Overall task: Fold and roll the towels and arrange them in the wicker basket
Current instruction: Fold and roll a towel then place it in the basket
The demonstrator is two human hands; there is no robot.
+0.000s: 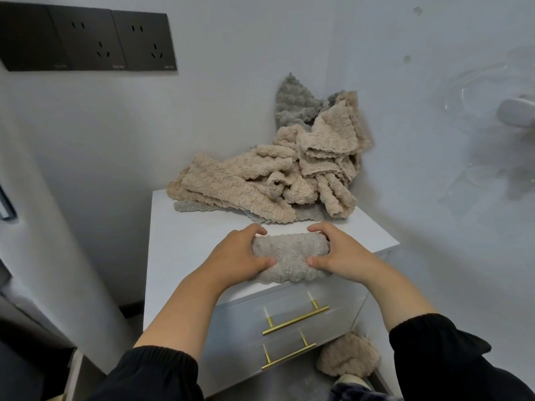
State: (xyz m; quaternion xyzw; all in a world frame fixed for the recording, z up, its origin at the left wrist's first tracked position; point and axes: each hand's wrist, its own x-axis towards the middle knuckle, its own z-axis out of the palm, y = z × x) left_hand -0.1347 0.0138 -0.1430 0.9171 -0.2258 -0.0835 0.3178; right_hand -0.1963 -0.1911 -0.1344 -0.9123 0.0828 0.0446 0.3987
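Note:
A grey fluffy towel (289, 257), rolled into a short cylinder, lies at the front edge of the white cabinet top (185, 235). My left hand (240, 256) grips its left end and my right hand (337, 250) grips its right end, thumbs on the near side. Behind it, at the back of the cabinet against the wall corner, is a loose pile of beige towels (269, 183) with grey towels (295, 105) under and behind them. A wicker basket is not in view.
The cabinet has two drawers with gold bar handles (295, 319). A beige towel bundle (347, 357) lies low at the right of the cabinet, near a shoe (351, 382). Black wall sockets (86, 39) sit at upper left. Walls close in on both sides.

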